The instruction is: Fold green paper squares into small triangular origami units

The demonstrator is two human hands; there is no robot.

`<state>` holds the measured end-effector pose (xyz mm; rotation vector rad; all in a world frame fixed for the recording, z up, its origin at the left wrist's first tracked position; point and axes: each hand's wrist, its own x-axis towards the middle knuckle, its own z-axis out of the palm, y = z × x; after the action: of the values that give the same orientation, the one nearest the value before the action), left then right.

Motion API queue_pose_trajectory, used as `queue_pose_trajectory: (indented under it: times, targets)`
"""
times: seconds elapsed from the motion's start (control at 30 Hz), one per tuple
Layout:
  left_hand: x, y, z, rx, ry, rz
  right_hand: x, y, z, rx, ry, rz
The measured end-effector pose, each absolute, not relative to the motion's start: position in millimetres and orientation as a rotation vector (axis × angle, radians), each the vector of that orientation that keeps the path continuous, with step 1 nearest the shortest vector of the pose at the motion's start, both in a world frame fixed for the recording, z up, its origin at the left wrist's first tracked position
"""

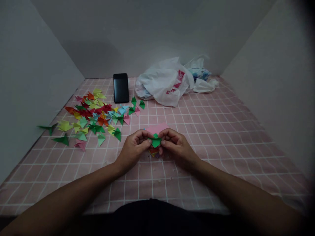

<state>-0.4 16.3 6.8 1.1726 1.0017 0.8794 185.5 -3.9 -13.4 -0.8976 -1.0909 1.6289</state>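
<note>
Both hands meet over the middle of the pink checked tablecloth (209,131). My left hand (134,148) and my right hand (176,146) pinch a small green folded paper piece (156,141) between their fingertips. Under the hands lies a pink paper sheet (157,127), and a small stack of coloured paper (154,151) shows just below the green piece. To the left, several folded paper triangles (95,114) in red, green, yellow, blue and pink are scattered.
A black phone (120,88) lies flat at the back, beside the pile. A white plastic bag (164,82) and a crumpled tissue pack (200,73) sit at the back right. White walls close in the left, back and right sides.
</note>
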Motion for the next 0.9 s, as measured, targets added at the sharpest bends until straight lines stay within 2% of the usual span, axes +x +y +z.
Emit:
queue_pose_trajectory:
  times: [0.57,0.9]
  targets:
    - [-0.3,18.0,4.0,1.001,1.015,0.893,186.8,-1.5,-16.5,-0.818,-1.078,1.758]
    - [-2.6,18.3,5.3,1.101,0.993,0.889,187.4,-2.7,-17.7,-0.812,-1.047,1.759]
